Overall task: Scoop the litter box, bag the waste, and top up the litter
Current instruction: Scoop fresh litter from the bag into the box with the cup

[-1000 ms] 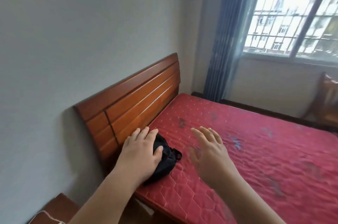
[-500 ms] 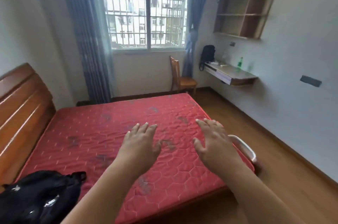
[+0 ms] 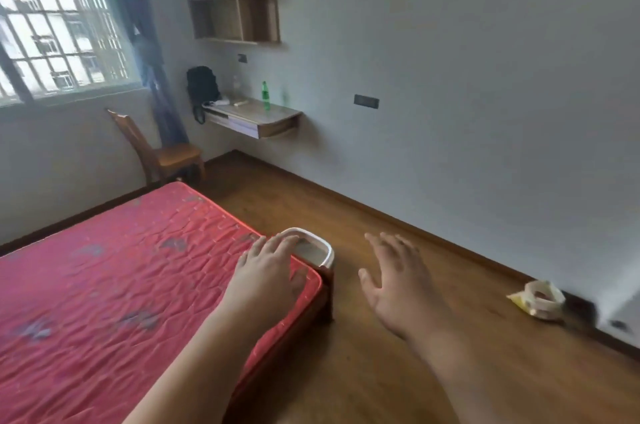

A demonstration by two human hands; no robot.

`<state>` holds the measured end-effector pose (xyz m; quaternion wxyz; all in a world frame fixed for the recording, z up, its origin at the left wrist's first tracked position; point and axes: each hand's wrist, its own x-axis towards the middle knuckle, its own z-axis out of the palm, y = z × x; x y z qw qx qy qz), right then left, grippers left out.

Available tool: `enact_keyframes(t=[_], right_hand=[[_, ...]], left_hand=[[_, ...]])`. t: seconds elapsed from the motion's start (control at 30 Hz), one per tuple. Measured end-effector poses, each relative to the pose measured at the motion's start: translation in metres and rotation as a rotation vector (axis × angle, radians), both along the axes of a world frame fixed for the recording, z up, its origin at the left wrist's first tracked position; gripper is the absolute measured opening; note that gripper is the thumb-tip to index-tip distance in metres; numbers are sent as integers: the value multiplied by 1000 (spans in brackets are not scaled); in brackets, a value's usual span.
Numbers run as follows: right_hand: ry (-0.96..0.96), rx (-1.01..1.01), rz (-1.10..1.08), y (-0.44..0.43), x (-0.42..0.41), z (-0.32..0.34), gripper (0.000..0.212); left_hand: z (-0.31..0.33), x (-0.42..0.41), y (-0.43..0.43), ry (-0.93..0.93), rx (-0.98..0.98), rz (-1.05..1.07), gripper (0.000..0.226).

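A white tub (image 3: 325,248) — perhaps the litter box — mostly hidden behind mattress (image 3: 138,267).

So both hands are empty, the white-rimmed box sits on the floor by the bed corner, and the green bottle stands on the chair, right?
No. The head view shows the green bottle standing on the wall-mounted desk, not the chair. The rest holds: left hand and right hand empty, white-rimmed box on the floor by the bed corner.
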<state>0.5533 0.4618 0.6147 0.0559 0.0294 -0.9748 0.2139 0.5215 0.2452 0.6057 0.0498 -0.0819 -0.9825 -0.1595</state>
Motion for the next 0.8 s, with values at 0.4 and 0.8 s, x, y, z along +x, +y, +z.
enact_keyframes(t=[0.4, 0.8], right_hand=[[-127, 31, -328, 179, -90, -51, 62], [-156, 39, -632, 285, -240, -73, 60]], left_hand=[[-50, -153, 173, -75, 5, -302, 56], [-79, -370, 304, -194, -81, -605, 59]])
